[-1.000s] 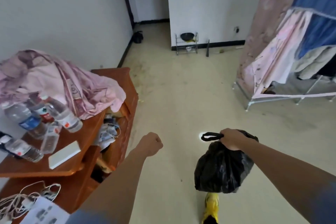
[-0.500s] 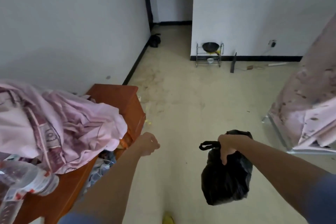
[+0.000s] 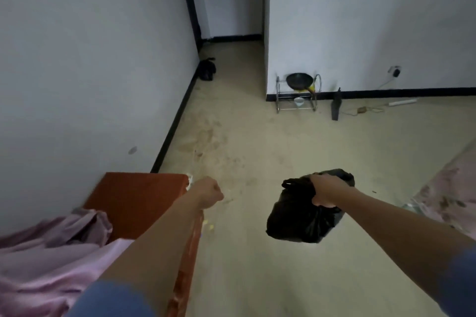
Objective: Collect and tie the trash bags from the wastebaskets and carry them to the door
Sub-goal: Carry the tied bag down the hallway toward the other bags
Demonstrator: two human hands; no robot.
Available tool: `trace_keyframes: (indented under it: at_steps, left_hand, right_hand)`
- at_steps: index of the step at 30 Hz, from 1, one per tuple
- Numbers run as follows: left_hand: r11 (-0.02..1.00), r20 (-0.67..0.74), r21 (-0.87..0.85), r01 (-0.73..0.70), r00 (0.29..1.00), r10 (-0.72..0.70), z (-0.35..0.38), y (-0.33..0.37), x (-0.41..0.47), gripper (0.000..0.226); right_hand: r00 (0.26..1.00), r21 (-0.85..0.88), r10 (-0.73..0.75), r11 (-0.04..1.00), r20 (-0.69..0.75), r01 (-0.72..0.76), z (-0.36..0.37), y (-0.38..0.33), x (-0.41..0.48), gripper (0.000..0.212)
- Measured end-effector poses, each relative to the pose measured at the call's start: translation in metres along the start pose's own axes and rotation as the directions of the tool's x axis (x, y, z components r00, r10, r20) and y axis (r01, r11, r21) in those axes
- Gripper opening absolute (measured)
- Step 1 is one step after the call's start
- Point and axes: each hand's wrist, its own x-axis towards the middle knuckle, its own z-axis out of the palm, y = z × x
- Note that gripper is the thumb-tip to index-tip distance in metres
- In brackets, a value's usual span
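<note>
Trash bag (image 3: 301, 216), black and knotted at the top, hangs clear of the floor (image 3: 257, 152) from the right hand (image 3: 325, 192), whose fingers (image 3: 322, 204) curl tight round the gathered neck so that the knot's loops stick out to the hand's left and the full belly sags below the knuckles; what it holds cannot be seen. The left hand (image 3: 207, 192) is balled into an empty fist above the corner of an orange-brown cabinet (image 3: 136, 198), partly buried under pink cloth (image 3: 51, 252) and cut off by the frame's lower edge. A second dark bag (image 3: 206, 69) lies far off against the wall at the corridor mouth, too small to make out whether it is tied.
</note>
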Motion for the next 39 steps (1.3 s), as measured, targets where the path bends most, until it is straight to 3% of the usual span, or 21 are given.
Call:
trace_keyframes:
  at_steps: [4,9,11,13,17,23,28,39]
  left_hand:
    - [0.999,0.023,0.006,-0.032,0.999,0.031,-0.042,0.036,0.1,0.025]
    - [0.999,0.063,0.005,0.032,0.997,-0.032,-0.084,0.06,0.227,0.015]
    - [0.997,0.097,0.016,0.077,0.992,-0.078,-0.111,0.071,0.278,0.021]
    - [0.996,0.066,0.001,0.09,0.994,-0.09,-0.139,0.083,0.327,0.026]
    - [0.99,-0.024,-0.09,0.112,0.993,-0.115,-0.19,0.092,0.412,0.01]
    - [0.974,0.063,-0.083,0.209,0.977,-0.204,-0.267,0.084,0.562,0.026]
    - [0.982,0.067,-0.084,0.172,0.984,-0.166,-0.345,0.079,0.696,0.009]
    - [0.989,-0.016,-0.127,0.072,0.997,-0.075,-0.528,0.117,0.952,0.023]
  right_hand:
    - [0.998,0.032,-0.003,0.999,-0.062,0.005,-0.052,0.004,0.099,0.044]
    - [0.999,0.058,-0.027,0.998,-0.023,0.028,-0.103,0.005,0.239,0.039]
    - [0.998,0.074,-0.051,0.996,0.021,0.049,-0.133,0.004,0.298,0.039]
    - [0.997,0.077,-0.068,0.995,0.035,0.066,-0.168,0.003,0.352,0.039]
    - [0.995,0.081,-0.1,0.992,0.025,0.098,-0.239,-0.011,0.447,0.041]
    - [0.992,0.036,-0.125,0.992,0.017,0.125,-0.318,-0.053,0.6,0.047]
    - [0.997,0.045,-0.072,0.996,0.019,0.072,-0.374,-0.088,0.731,0.052]
    - [0.987,0.047,-0.137,0.989,-0.078,0.141,-0.538,-0.151,0.978,0.05]
